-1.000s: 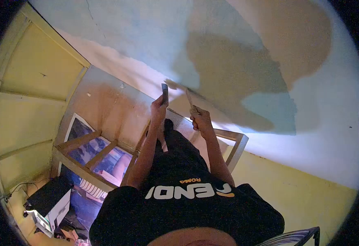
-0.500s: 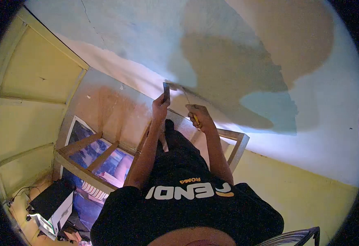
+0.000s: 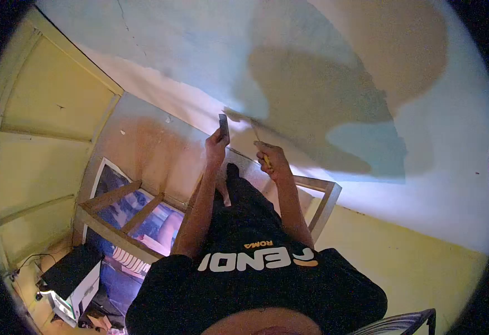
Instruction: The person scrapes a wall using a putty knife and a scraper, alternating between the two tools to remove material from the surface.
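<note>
In the head view my left hand (image 3: pixel 216 149) is closed round a dark, flat, oblong slab (image 3: pixel 224 128), held upright near the wall (image 3: pixel 188 50). A little to the right, my right hand (image 3: pixel 273 159) grips a yellow-handled tool (image 3: pixel 267 161). From its handle a thin rod (image 3: pixel 255 133) points up toward the wall, close to a dark streak on the surface; the tool's exact kind does not show. Both forearms reach forward over my black shirt (image 3: pixel 255 296) and dark trousers (image 3: pixel 247 206).
A wooden frame with slats (image 3: pixel 116 237) stands around my legs, its other corner (image 3: pixel 328 195) at right. A large printed picture (image 3: pixel 99 178) leans behind it. At lower left is a black-and-white box-like object (image 3: pixel 77 273) with cables. Large shadows fall across the blue-and-white wall.
The slab and my left hand have shifted slightly down and left. My right hand has stayed nearly in place, still gripping the yellow-handled tool.
</note>
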`<control>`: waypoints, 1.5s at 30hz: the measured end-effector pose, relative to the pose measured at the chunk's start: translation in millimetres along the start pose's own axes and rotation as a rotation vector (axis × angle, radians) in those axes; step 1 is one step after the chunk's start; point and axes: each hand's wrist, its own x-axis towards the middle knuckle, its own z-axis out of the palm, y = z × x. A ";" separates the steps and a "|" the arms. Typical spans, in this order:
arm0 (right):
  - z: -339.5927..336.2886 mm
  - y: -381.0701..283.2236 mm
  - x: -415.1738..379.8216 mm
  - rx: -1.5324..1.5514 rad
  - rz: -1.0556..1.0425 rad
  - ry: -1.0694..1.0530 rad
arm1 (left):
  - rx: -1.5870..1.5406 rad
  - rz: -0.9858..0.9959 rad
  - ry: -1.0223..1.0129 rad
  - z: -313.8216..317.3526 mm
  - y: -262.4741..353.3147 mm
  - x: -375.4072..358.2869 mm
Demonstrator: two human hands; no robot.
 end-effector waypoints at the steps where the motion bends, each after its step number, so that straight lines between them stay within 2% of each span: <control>1: 0.7 -1.3 -2.7 -0.002 -0.009 0.015 | -0.010 0.018 -0.019 -5.5 -9.2 1.3; 2: 2.6 -1.1 2.7 -0.015 0.001 -0.003 | -0.021 0.031 -0.040 -9.9 -19.5 0.7; 5: 1.1 4.5 13.8 -0.041 -0.003 -0.011 | -0.020 -0.034 -0.005 0.8 14.8 -8.4; 7: 3.6 8.1 8.2 -0.054 -0.047 -0.005 | 0.006 -0.045 -0.013 -3.2 3.9 -4.9; 10: 6.8 -11.0 -17.2 0.006 0.012 0.045 | -0.012 -0.003 -0.006 -11.0 -9.9 -3.2; 14: 2.9 4.0 9.9 -0.078 -0.005 0.036 | -0.020 -0.031 -0.012 -6.4 -0.2 -9.1; 17: 6.8 6.9 3.3 0.004 -0.031 0.035 | 0.227 -0.007 -0.014 -13.6 -8.4 -6.3; 19: -1.4 -7.4 -13.9 0.052 0.002 0.013 | 0.059 -0.048 0.042 -6.6 1.1 -14.7; 20: -0.3 -11.9 -10.2 -0.023 0.016 0.044 | -0.024 -0.071 0.063 -1.9 6.7 -20.4; 23: 2.3 1.6 3.6 0.016 0.014 0.001 | 0.005 -0.030 -0.007 -9.0 -6.1 -16.4; 26: 1.9 4.7 -5.6 0.069 0.019 0.012 | -0.054 -0.016 0.012 -8.0 -16.9 -14.3; 29: -0.1 -3.4 -6.0 0.107 0.062 0.004 | 0.004 0.004 -0.055 -10.4 -15.4 -16.7; 32: -1.7 4.4 3.2 0.188 0.045 -0.108 | -0.088 -0.106 -0.012 9.4 15.4 -27.1; 35: -8.6 4.1 -4.0 0.223 0.064 -0.097 | 0.029 -0.054 -0.013 4.9 11.0 -28.8; 41: -9.3 5.5 0.5 0.236 0.055 -0.145 | -0.087 -0.072 0.036 1.3 -9.2 -30.3; 45: -11.5 -3.0 -15.3 0.123 -0.022 -0.102 | -0.055 -0.062 -0.020 -4.7 -19.1 -29.5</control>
